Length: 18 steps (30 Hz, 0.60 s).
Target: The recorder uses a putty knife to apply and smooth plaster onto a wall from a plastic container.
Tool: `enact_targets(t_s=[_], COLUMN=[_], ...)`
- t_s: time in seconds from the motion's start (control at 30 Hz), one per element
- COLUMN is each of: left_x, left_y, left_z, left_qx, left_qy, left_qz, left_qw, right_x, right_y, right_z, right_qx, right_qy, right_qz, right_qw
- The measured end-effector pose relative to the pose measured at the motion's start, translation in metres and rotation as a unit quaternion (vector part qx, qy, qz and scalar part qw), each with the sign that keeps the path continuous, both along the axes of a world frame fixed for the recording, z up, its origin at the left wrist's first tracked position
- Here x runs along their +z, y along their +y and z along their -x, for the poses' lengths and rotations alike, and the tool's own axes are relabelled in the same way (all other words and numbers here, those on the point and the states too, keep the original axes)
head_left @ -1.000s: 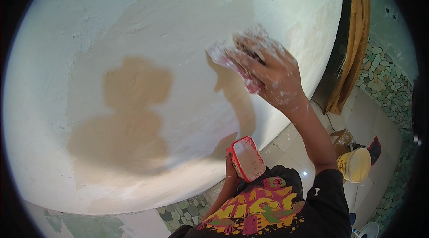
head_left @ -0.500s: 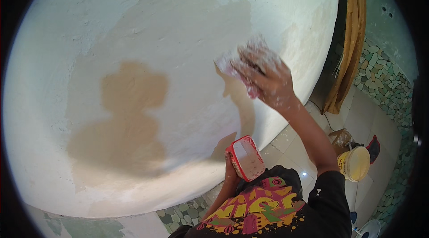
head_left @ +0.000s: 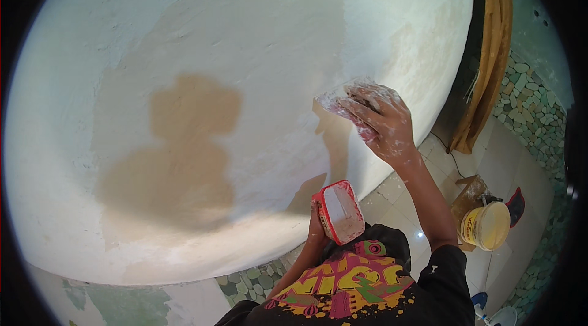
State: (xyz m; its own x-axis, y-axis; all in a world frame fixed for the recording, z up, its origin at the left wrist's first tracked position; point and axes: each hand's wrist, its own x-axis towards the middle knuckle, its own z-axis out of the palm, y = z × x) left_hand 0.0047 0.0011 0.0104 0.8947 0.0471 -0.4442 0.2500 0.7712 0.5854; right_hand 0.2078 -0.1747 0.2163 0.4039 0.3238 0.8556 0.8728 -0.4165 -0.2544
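Note:
My right hand [head_left: 384,122], spattered with white paste, is closed round a flat putty spreader [head_left: 334,99]. The spreader is pinkish and smeared white, and its edge lies at or close to the wall [head_left: 263,56]; whether it touches I cannot tell. Low in front of my chest, my left hand [head_left: 316,226] grips a red-rimmed plastic tub [head_left: 350,228] by its side. The tub is tilted, with pale paste coating its inside. Damp-looking beige and whiter patches cover the wall, and my shadow falls across its left half.
To the right, a yellow-labelled bucket [head_left: 490,227] stands on the tiled floor [head_left: 392,190] by a small wooden piece [head_left: 470,194]. A long brown cloth [head_left: 488,62] hangs beyond the wall's right edge. Green pebble paving [head_left: 530,99] borders the tiles.
My right hand has moved down and slightly right along the wall with the spreader, and its motion blur is gone. My left hand still holds the tub. The view has shifted a little.

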Motion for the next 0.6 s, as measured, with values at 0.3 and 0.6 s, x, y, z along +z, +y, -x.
enact_targets(t_s=[0.3, 0.6], left_x=[0.003, 0.025], left_y=[-0.004, -0.005], left_z=[0.013, 0.003], left_qx=[0.024, 0.06], left_qy=[-0.013, 0.032], left_qz=[0.03, -0.081], left_qw=[0.999, 0.994], right_x=[0.06, 0.05], right_y=[0.026, 0.047], right_z=[0.01, 0.052], right_qx=[-0.062, 0.104], right_qy=[0.067, 0.066], right_qz=[-0.115, -0.069], right_qw=[0.989, 0.99])
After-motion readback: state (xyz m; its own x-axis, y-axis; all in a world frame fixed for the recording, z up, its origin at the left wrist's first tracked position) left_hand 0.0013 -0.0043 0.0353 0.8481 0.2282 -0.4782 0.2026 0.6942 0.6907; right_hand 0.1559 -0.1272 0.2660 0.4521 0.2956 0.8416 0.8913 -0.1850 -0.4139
